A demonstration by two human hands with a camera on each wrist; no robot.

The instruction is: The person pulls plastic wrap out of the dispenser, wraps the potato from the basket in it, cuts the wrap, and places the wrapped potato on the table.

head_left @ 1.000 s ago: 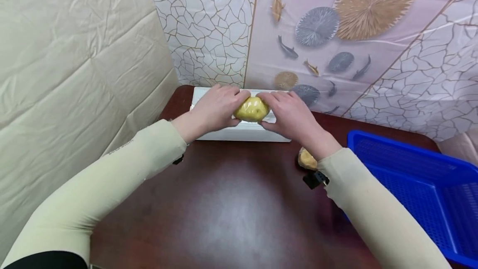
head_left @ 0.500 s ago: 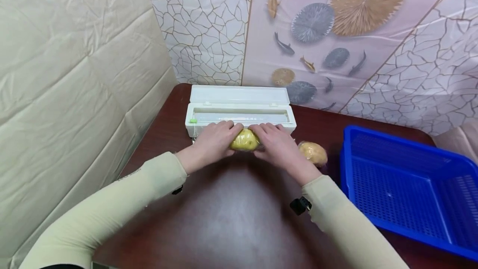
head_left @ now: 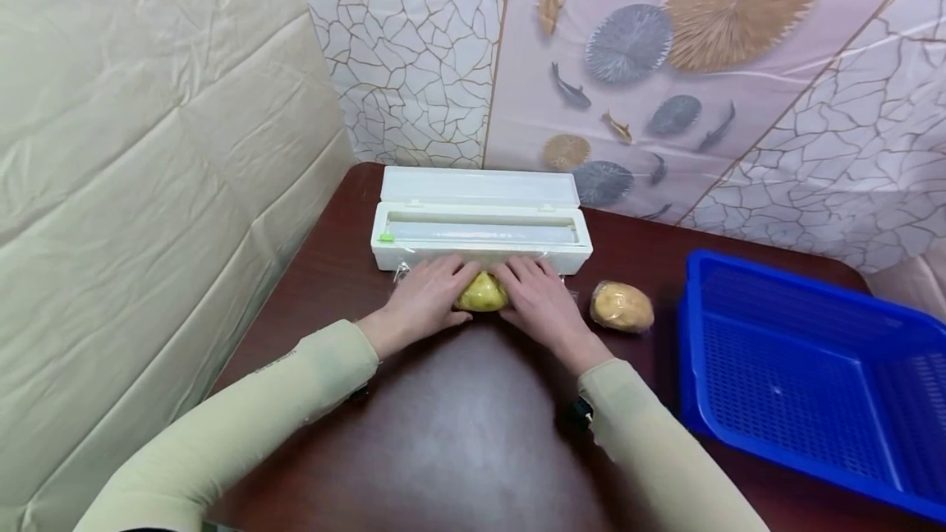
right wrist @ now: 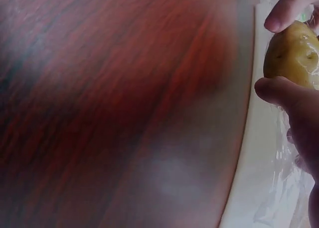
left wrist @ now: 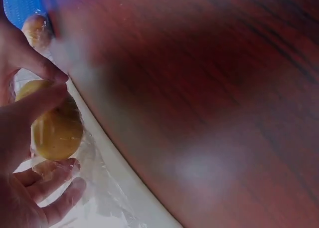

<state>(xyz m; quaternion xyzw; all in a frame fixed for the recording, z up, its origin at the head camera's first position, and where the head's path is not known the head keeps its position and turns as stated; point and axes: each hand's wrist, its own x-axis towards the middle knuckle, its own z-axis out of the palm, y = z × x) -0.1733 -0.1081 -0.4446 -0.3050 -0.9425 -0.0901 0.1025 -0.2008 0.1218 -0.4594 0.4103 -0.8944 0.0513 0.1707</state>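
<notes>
A yellow potato point(head_left: 484, 294) sits low in front of a white cling film dispenser point(head_left: 480, 259), gripped from both sides. My left hand point(head_left: 423, 300) holds its left end, thumb nearest me and fingers on the far side. At the other end, my right hand point(head_left: 541, 302) holds it the same way. Clear cling film point(left wrist: 107, 188) spreads under and around the potato in the left wrist view. In the right wrist view the potato point(right wrist: 291, 56) looks glossy, with film point(right wrist: 279, 198) beside it. The dispenser's lid point(head_left: 480, 187) stands raised; a green slider point(head_left: 387, 237) is at its left end.
A film-wrapped potato point(head_left: 622, 307) lies on the dark wooden table point(head_left: 458, 433), right of my right hand. Beyond it is a blue plastic basket point(head_left: 783, 384) at the right. A patterned wall covering point(head_left: 414, 64) rises behind the table.
Both hands have brought the potato from over the dispenser toward me and down in front of it. The dispenser and the wrapped potato now show more fully.
</notes>
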